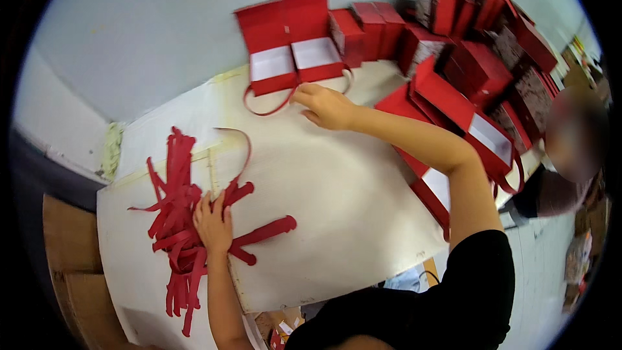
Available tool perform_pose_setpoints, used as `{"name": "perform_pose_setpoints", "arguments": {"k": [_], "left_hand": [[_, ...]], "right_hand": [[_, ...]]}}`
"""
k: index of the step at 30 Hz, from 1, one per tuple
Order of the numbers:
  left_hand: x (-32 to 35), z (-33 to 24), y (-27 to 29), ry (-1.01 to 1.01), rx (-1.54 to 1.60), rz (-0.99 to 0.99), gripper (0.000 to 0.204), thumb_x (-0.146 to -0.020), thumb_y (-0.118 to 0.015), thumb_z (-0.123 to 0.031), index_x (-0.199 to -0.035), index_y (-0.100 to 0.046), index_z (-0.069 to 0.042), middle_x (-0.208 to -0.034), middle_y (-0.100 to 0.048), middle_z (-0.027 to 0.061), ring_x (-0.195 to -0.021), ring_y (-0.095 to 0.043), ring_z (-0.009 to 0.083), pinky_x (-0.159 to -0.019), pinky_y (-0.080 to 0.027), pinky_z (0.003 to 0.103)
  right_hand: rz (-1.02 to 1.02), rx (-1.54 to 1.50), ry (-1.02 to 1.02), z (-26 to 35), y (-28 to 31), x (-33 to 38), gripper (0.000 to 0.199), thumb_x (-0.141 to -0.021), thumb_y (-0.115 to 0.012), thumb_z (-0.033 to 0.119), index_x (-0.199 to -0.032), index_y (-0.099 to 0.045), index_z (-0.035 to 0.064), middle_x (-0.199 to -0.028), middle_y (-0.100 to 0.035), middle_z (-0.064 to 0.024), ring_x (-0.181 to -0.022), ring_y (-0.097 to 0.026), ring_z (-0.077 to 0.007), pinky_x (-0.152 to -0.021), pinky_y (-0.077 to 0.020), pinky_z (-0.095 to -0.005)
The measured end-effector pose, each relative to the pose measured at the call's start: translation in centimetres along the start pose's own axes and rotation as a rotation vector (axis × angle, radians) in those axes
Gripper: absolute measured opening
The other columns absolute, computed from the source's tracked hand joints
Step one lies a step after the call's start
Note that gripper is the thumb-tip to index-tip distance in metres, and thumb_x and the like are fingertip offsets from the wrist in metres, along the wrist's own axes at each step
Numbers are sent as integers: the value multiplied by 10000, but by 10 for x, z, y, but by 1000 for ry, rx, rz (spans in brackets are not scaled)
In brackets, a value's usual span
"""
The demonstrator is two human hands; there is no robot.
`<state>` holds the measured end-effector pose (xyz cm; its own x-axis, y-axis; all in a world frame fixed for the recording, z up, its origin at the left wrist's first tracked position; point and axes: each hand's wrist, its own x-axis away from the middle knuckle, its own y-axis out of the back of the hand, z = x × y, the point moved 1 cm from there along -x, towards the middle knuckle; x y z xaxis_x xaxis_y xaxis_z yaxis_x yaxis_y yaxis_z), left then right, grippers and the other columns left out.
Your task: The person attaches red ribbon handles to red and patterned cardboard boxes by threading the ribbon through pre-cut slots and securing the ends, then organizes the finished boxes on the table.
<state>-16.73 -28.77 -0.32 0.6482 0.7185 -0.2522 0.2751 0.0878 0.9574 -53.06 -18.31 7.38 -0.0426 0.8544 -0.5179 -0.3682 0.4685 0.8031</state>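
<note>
Two red boxes (271, 80) stand side by side against the wall with their lids raised, showing white insides. A red ribbon (262, 113) loops out in front of them toward my right hand (326, 107). The fingers of that hand are bent together at the ribbon's right end, just before the boxes. My left hand (214, 225) lies with fingers stretched out on the right side of a heap of dark red ribbons (178, 220). One loose ribbon (246, 149) curves up from the heap beyond that hand.
Many closed red boxes (479, 68) are piled at the back right. Nearer, more open red boxes (447, 107) lie beneath and beyond my right forearm. A pale table (337, 220) spans the middle. Cardboard (74, 240) stands at the left, and another person (564, 188) is at the right edge.
</note>
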Motion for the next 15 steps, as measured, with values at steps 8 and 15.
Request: {"name": "perform_pose_setpoints", "arguments": {"k": [8, 15], "left_hand": [[7, 11, 2, -1, -62, 4, 418, -890, -534, -226, -1307, -517, -224, -1343, -448, 101, -1233, -398, 323, -1033, -303, 460], [3, 4, -5, -52, 7, -28, 396, -896, -516, -214, -1291, -532, -202, -1333, -459, 108, -1222, -409, 330, -1022, -314, 452]], "right_hand": [[464, 183, -687, 95, 175, 213, 271, -747, -685, 197, -977, -585, 95, -876, -622, -96, -790, -604, -303, -707, -485, -402], [749, 448, -467, 144, 137, 328, 177, -702, -628, 185, -860, -613, 107, -845, -598, -53, -846, -583, -219, -794, -427, -357]]}}
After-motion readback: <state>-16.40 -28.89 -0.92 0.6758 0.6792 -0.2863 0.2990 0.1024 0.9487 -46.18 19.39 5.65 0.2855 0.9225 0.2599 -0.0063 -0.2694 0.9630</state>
